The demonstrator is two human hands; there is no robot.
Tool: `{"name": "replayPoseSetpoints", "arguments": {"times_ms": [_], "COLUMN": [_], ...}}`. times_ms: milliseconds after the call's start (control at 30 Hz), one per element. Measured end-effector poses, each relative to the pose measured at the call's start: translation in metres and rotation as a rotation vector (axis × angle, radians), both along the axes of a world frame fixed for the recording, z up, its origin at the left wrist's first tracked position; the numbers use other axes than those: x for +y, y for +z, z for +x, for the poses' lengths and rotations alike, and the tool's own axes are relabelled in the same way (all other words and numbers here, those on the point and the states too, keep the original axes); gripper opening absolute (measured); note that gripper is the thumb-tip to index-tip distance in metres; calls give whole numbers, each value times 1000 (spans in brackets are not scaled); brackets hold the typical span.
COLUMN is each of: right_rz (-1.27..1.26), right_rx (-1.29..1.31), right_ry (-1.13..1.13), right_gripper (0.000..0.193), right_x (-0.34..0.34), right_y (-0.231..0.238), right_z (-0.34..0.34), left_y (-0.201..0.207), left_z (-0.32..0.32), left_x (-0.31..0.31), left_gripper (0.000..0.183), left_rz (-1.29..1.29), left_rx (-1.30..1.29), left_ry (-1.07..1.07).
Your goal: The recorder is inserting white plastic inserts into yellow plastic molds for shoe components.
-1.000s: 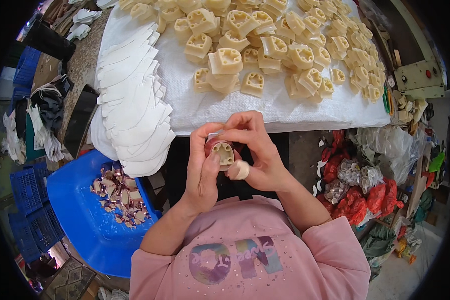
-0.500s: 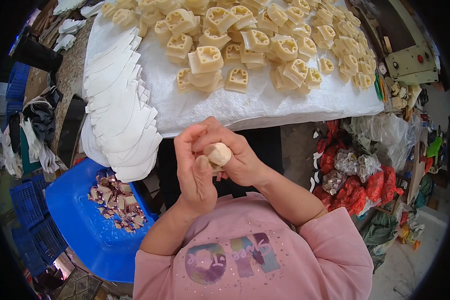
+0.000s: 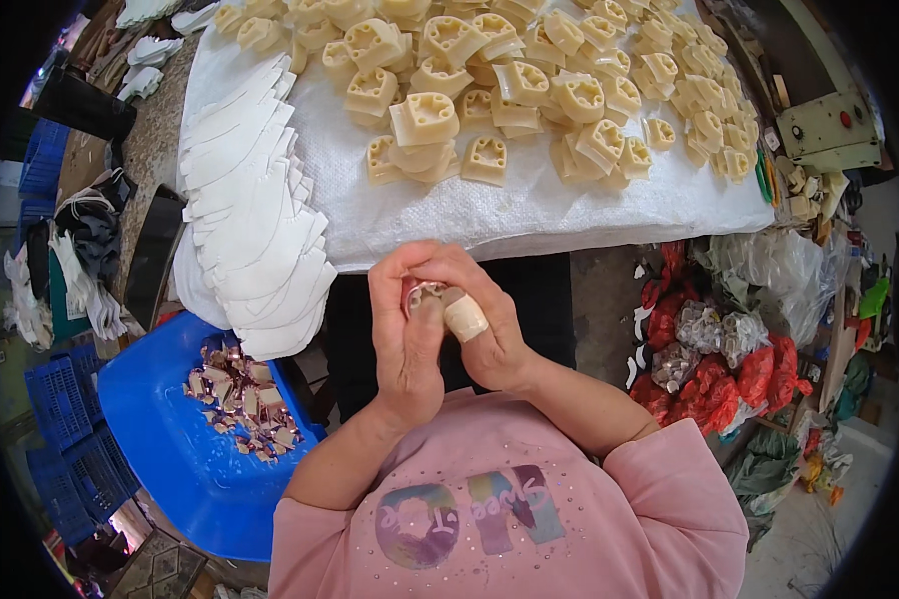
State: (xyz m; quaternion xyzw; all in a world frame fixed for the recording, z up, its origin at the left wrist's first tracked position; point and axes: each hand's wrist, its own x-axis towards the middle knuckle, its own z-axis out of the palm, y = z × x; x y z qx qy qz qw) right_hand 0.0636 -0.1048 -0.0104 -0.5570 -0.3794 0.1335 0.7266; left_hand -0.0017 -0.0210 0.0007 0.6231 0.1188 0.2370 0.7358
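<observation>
Both of my hands meet in front of my chest, just off the near edge of the cloth-covered table. Between them is a small shiny reddish piece (image 3: 426, 291) with a pale hollow face, mostly hidden by the fingers. My left hand (image 3: 407, 334) closes round it from the left, its thumb pressed on the face. My right hand (image 3: 481, 314) wraps the other side, and its thumb wears a beige tape wrapping (image 3: 465, 317). Nearest on the table are cream plastic blocks (image 3: 484, 160) with hollowed faces, heaped toward the back, and overlapping white sole-shaped sheets (image 3: 255, 215) at the left.
A blue basin (image 3: 155, 419) at lower left holds several shiny copper-purple and beige pieces (image 3: 240, 399). White woven cloth (image 3: 370, 235) covers the table. Red plastic bags (image 3: 704, 389) and clear bags (image 3: 769, 270) lie at the right. Blue crates (image 3: 60, 399) stand far left.
My hands have turned the piece, so its reddish edge and hollow face now show between the thumbs. The right thumb's wrapping now points downward. The whole view has shifted slightly.
</observation>
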Motion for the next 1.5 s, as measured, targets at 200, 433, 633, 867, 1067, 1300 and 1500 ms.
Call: {"name": "replayPoseSetpoints", "arguments": {"times_ms": [200,433,633,867,1067,1300,1500], "right_rz": [-177,-288,-201,-167,-362,-331,-233], "right_rx": [291,419,217,581,-64,4,511], "right_ry": [111,276,290,428,-9,41,162], "right_gripper": [33,28,32,40,32,25,21], "right_x": [-11,-12,-18,-22,-24,-20,-20], "right_y": [20,23,22,17,30,36,29], "right_z": [12,23,19,17,38,33,41], "left_y": [4,10,7,9,13,12,20], "left_z": [-1,-4,-1,-6,-1,-3,-6], "left_x": [15,14,15,19,25,30,38], "left_gripper": [83,70,64,74,80,80,46], "left_rz": [-384,181,396,34,3,764,182], "left_rx": [-65,43,-70,97,85,-22,178], "left_ry": [-286,-193,-228,-238,-225,-149,-234]}}
